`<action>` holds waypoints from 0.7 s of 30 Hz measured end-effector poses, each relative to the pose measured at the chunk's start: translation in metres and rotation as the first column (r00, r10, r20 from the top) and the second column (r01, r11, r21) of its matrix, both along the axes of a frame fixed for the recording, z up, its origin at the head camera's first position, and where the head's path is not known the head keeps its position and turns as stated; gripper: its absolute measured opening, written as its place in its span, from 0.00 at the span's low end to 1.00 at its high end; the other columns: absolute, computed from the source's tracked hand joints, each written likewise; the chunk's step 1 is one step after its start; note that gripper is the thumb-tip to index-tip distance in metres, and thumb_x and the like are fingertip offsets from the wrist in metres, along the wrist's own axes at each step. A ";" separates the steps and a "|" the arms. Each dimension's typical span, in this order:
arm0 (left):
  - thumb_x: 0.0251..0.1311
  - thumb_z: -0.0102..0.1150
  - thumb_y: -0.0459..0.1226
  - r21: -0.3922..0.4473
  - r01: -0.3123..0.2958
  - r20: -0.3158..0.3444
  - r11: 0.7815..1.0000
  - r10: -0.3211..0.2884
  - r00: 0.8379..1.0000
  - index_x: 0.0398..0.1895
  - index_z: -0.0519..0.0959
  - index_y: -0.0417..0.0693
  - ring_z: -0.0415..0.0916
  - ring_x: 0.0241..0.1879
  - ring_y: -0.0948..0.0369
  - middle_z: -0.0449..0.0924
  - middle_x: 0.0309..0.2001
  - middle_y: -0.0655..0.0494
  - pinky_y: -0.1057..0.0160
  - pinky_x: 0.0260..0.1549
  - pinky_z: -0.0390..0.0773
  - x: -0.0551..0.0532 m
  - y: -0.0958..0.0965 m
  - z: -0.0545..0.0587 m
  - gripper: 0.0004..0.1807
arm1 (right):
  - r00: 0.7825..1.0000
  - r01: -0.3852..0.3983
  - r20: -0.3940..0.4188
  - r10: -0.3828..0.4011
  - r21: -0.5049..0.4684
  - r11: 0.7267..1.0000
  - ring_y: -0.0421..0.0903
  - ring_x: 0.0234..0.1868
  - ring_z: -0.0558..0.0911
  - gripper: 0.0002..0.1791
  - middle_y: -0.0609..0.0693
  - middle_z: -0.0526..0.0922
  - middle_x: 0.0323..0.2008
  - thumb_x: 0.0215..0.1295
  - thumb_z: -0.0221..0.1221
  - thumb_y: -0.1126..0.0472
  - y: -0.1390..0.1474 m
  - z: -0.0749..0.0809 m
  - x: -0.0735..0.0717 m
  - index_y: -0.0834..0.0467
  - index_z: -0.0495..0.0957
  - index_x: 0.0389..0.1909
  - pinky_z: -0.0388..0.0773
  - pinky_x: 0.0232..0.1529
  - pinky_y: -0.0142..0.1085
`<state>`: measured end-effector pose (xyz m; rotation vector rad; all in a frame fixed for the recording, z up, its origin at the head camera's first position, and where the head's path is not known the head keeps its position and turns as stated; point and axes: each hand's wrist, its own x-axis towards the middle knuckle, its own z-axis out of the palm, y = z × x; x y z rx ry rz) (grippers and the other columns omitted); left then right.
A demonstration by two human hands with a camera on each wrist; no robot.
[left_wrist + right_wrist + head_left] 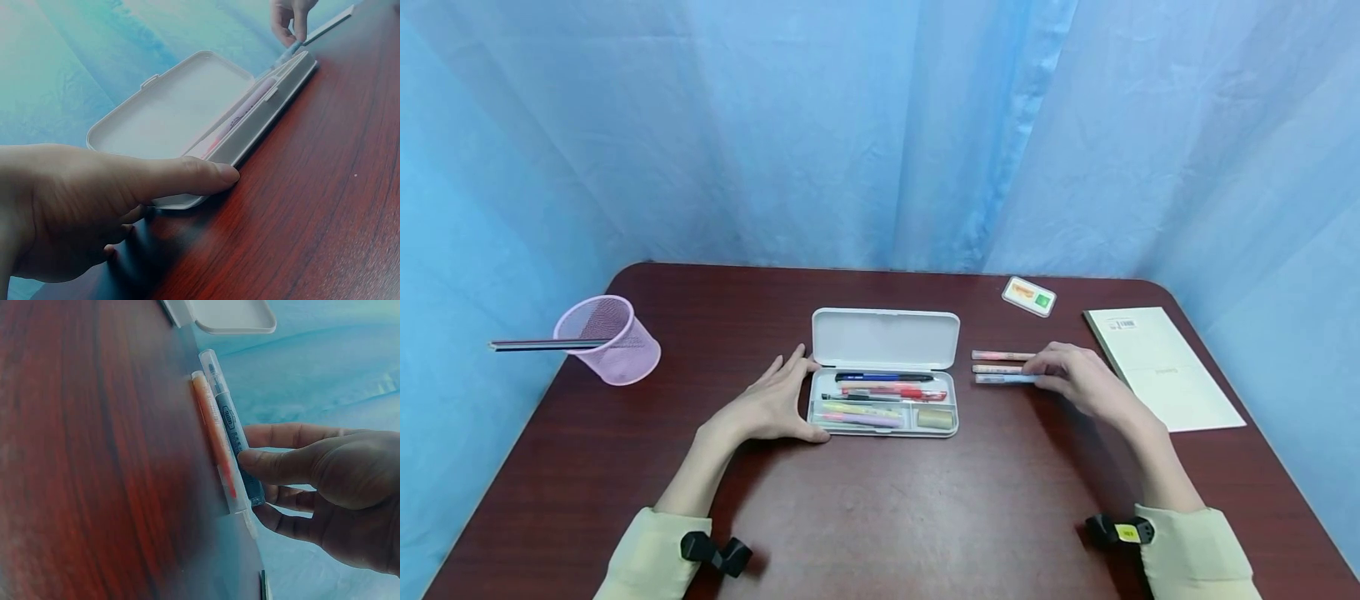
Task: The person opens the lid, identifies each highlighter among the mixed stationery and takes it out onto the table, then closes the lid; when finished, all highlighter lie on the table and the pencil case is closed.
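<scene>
My left hand (770,406) spans the left end of an open white pencil case (886,340). Its thumb presses the front corner and a finger meets the back corner by the hinge. Inside the case lie several pens (887,393), highlighters (861,419) and a tan block (935,418). To the right, my right hand (1078,377) pinches a blue highlighter (232,425) between thumb and fingers. Right beside it is an orange highlighter (215,437); a pinkish one (1000,355) lies farther back, its right end hidden by the hand.
A pink mesh pen cup (636,354) lies tilted at the left, dark sticks (542,343) jutting from it. A pale notebook (1165,367) lies at the right edge. Near the back edge is a small white packet (1028,297). Blue curtains (820,133) surround the brown table (880,517).
</scene>
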<state>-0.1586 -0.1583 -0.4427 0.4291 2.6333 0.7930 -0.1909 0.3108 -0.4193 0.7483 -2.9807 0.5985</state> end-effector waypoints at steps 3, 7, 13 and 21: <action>0.44 0.80 0.56 -0.002 0.003 -0.004 1.000 -0.003 1.000 0.73 0.62 0.48 0.37 0.82 0.34 0.39 0.84 0.37 0.34 0.79 0.49 0.000 0.000 -0.001 0.55 | 1.000 0.004 0.011 -0.004 0.008 1.000 0.42 0.40 0.81 0.13 0.44 0.87 0.38 0.62 0.69 0.70 0.000 -0.002 -0.001 0.49 0.89 0.42 0.81 0.43 0.40; 0.44 0.80 0.56 -0.004 0.006 -0.009 1.000 -0.006 1.000 0.73 0.62 0.48 0.38 0.83 0.35 0.39 0.84 0.37 0.35 0.80 0.48 0.000 0.000 -0.001 0.55 | 1.000 0.004 0.011 -0.004 0.016 1.000 0.41 0.39 0.80 0.13 0.43 0.87 0.37 0.61 0.69 0.69 -0.001 -0.004 -0.002 0.48 0.89 0.42 0.80 0.42 0.37; 0.44 0.80 0.56 -0.003 0.013 -0.017 1.000 -0.013 1.000 0.73 0.62 0.47 0.38 0.83 0.35 0.40 0.84 0.36 0.37 0.81 0.47 0.000 0.000 -0.001 0.55 | 1.000 -0.004 0.024 0.003 0.025 1.000 0.40 0.36 0.78 0.13 0.43 0.85 0.35 0.61 0.69 0.70 -0.003 -0.005 -0.002 0.49 0.89 0.41 0.77 0.38 0.33; 0.43 0.80 0.55 0.000 0.012 -0.020 1.000 -0.012 1.000 0.73 0.63 0.46 0.39 0.83 0.36 0.41 0.83 0.36 0.37 0.81 0.47 -0.001 0.000 -0.001 0.55 | 0.999 0.003 0.052 -0.006 0.053 0.999 0.41 0.36 0.77 0.13 0.43 0.85 0.34 0.60 0.69 0.71 -0.004 -0.004 -0.002 0.50 0.89 0.41 0.76 0.37 0.33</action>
